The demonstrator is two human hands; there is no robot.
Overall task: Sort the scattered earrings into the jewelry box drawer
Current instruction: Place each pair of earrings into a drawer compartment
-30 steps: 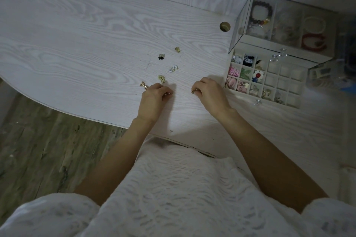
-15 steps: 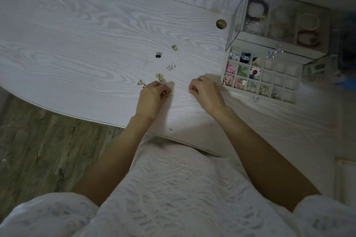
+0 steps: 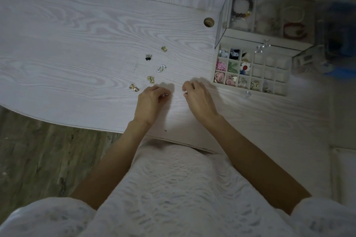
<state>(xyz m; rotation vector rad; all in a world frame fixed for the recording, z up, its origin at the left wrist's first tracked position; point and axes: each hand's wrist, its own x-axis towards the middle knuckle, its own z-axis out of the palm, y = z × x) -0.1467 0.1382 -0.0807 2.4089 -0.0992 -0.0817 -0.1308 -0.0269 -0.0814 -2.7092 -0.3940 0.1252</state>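
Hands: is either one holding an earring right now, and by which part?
Each seems to pinch something small and shiny at its fingertips: left hand near, right hand near. Which part is gripped cannot be told.

A whitewashed wood-grain bench has a round cable hole near its far edge. Grey-brown plank floor shows beyond its near-left edge.

Dim, bluish, blurred right edge

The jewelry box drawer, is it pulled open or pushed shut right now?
Open. The drawer sticks out from under the glass-topped jewelry box, its grid exposed; the left compartments hold earrings, the right ones look empty.
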